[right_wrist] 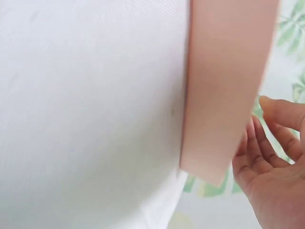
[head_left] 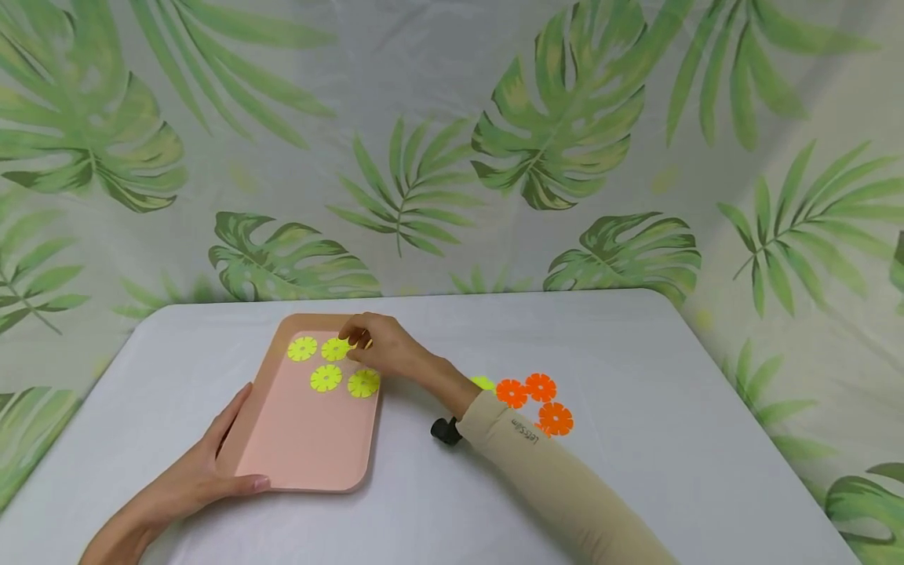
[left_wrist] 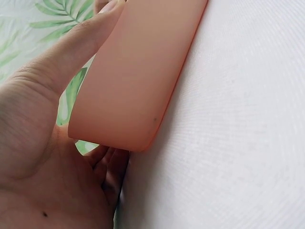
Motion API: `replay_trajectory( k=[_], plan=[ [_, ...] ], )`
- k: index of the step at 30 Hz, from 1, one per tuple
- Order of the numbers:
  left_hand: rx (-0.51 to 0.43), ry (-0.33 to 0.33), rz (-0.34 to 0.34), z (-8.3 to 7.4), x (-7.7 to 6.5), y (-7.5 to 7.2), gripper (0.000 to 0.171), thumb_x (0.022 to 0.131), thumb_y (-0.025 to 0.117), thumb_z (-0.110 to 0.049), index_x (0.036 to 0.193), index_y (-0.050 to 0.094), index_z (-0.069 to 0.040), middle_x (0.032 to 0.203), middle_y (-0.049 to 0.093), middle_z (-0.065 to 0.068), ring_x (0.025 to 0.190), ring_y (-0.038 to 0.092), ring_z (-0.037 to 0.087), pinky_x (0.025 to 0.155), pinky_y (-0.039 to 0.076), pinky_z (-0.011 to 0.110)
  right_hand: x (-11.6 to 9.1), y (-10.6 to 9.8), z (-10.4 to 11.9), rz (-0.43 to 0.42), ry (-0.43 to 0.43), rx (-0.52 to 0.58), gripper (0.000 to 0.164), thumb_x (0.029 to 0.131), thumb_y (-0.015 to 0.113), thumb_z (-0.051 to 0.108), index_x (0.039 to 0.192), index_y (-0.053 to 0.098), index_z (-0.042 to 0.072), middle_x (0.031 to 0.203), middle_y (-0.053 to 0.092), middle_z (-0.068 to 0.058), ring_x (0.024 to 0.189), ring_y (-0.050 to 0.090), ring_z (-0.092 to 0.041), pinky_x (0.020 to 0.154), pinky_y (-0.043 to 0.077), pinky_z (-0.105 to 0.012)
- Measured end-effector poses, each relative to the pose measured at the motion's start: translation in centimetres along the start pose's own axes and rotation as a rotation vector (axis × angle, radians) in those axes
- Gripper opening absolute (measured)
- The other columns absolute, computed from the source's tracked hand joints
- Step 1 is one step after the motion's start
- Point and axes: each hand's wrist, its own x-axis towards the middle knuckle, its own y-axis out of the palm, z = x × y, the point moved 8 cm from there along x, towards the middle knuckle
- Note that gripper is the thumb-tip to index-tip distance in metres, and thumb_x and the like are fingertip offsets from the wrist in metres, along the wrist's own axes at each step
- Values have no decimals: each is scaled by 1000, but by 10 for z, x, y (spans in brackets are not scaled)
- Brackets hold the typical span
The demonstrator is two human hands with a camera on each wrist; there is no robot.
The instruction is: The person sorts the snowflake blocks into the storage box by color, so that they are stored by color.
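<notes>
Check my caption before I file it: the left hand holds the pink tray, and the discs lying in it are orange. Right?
Not quite: the discs in the pink tray are yellow, as the head view shows; the left hand does hold it.

This is a screened-off tabletop spot, whether in a home or a studio cannot be told: leaf-print sheeting (head_left: 424, 86) surrounds a white-covered surface (head_left: 657, 424).

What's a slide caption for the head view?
Left hand holds a pink tray, right hand above its yellow discs; orange discs lie on the table.
</notes>
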Motion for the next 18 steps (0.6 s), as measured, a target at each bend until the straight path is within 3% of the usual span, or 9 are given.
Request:
replay_trajectory(
  k=[1, 3, 7, 9, 16, 18],
  plan=[
    [1, -6, 0, 1, 0, 0, 120, 88, 81, -20, 163, -7, -52, 176, -4, 12, 152, 9, 31, 115, 25, 44, -3, -4, -1, -9, -5, 21, 28, 95, 73, 4, 123, 69, 1, 115, 71, -14, 97, 61, -15, 82, 51, -16],
    [-8, -3, 2, 0, 0, 0, 120, 88, 81, -19, 163, -7, -51, 176, -5, 12, 152, 8, 38, 113, 21, 61, -9, -14, -3, -31, -22, 47, 26, 95, 73, 4, 121, 70, 2, 114, 71, -14, 97, 62, -16, 83, 51, -17],
    [2, -11, -2, -1, 0, -1, 120, 88, 81, -20, 162, -7, -54, 176, -5, 10, 153, 7, 39, 113, 21, 58, -22, -33, -10, -55, -27, 62, 24, 96, 73, 6, 119, 70, 5, 111, 71, -11, 99, 63, -18, 85, 53, -19],
    [-4, -1, -1, -3, 0, -1, 120, 88, 81, -19, 162, -7, -53, 176, -5, 10, 152, 7, 44, 111, 19, 67, -29, -42, -14, -57, -17, 53, 24, 96, 73, 6, 120, 70, 4, 109, 71, -10, 99, 64, -18, 85, 53, -20],
    [8, -1, -1, -2, -1, -1, 119, 88, 80, -20, 162, -7, -53, 176, -4, 10, 151, 8, 43, 111, 21, 63, -53, -65, -34, -35, 27, 39, 24, 96, 74, 8, 119, 71, 3, 110, 72, -12, 97, 65, -17, 90, 56, -30],
    [18, -6, -3, -2, -2, -1, 119, 88, 81, -21, 162, -7, -54, 176, -4, 10, 151, 9, 42, 113, 24, 47, -60, -69, -40, -24, 36, 42, 24, 96, 74, 8, 119, 70, 3, 111, 71, -14, 97, 65, -16, 92, 57, -33]
  ],
)
